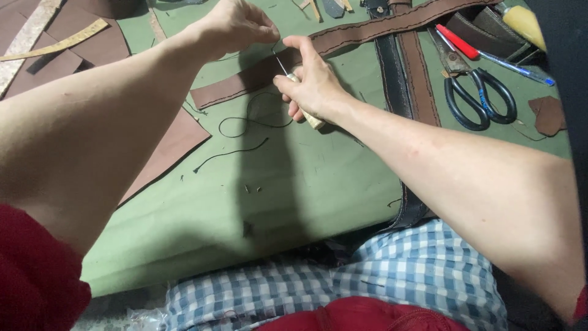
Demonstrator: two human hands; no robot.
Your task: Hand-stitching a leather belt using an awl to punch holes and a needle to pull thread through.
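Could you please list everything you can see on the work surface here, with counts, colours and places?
cutting mat: one, green, covers the surface.
brown leather strap: one, long, stitched, runs from centre to top right.
black strap: one, runs down toward the lap.
awl: one, pale handle, thin metal point, centre.
black thread: loose lengths, centre.
scissors: one pair, black handles, right.
pens: two, red and blue, top right.
leather pieces: several, brown, left.
left hand: pinches thread, top centre.
right hand: grip shut on awl.
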